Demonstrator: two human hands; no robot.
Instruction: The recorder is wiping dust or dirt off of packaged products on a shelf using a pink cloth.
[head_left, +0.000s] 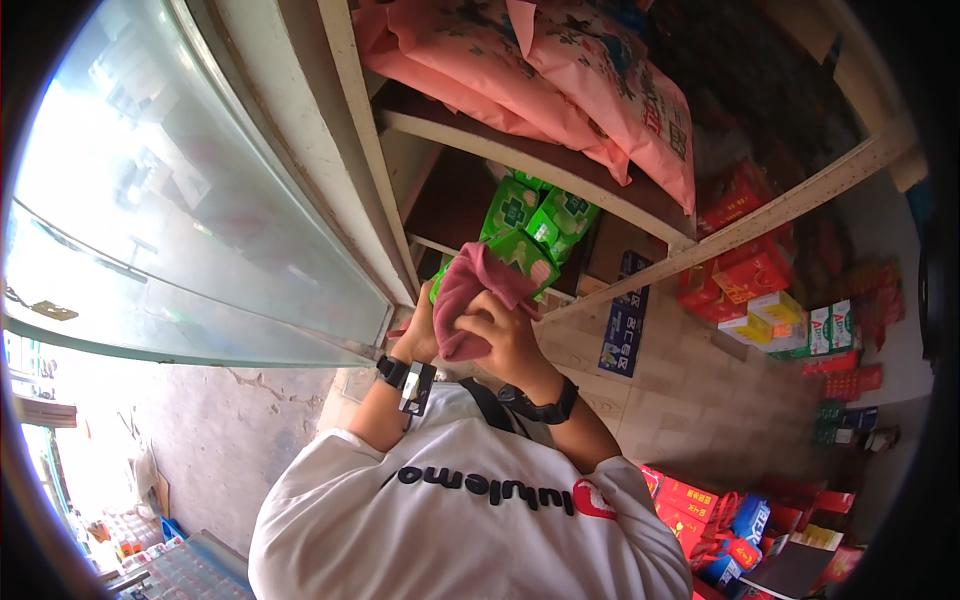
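Note:
My right hand (502, 337) is closed on a dusty-red cloth (469, 307), which lies against a green plastic package (525, 262). At the left end of that package is my left hand (421, 330), gripping it; part of its fingers is hidden behind the cloth. Just beyond my hands, more green packages (510, 206) stand on a dark lower shelf (442, 199) of a pale-framed rack. Both wrists wear black bands, the left with a small device on it.
Pink bags (517, 82) lie on the upper shelf. A glass door (225, 247) stands close at the left. A metal rack bar (750, 225) crosses at the right. Red boxes (750, 262) are stacked beyond it, and red gift boxes (682, 502) stand at the lower right.

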